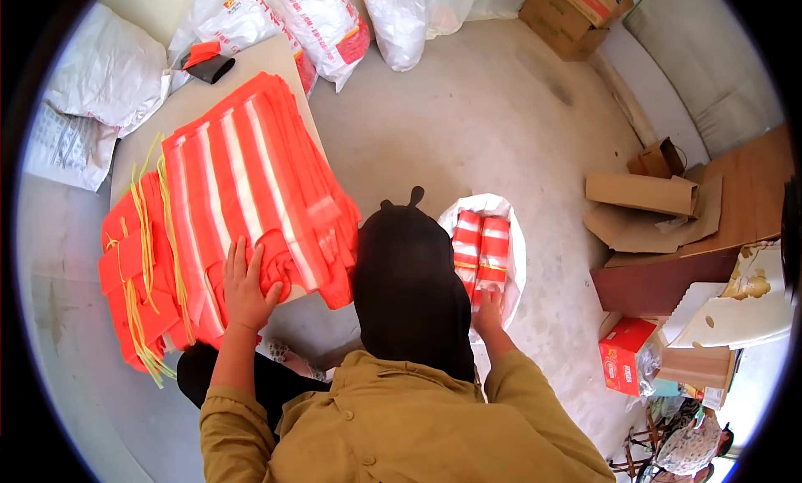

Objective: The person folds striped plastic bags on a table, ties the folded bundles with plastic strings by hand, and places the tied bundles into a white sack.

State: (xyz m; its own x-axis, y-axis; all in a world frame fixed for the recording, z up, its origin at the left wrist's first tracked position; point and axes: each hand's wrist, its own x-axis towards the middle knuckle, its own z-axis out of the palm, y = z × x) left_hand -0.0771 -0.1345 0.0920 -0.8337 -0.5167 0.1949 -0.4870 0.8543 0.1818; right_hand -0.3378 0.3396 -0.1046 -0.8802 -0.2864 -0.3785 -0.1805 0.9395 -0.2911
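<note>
My left hand lies with fingers spread on a stack of bright orange cloth pieces with pale stripes, which look like safety vests. The cloth under my palm is bunched at the near edge. Thin yellow ties hang across the left part of the orange cloth. On my right stands an open white sack with rolled orange striped bundles inside, bound with yellow bands. My right hand is at its near side, fingers closed around the lower end of a rolled bundle; the fingertips are partly hidden.
The stack rests on a pale table, with a black and red cloth item at its far end. Stuffed white sacks line the back. Cardboard boxes and a red carton stand at right. Another person is at lower right.
</note>
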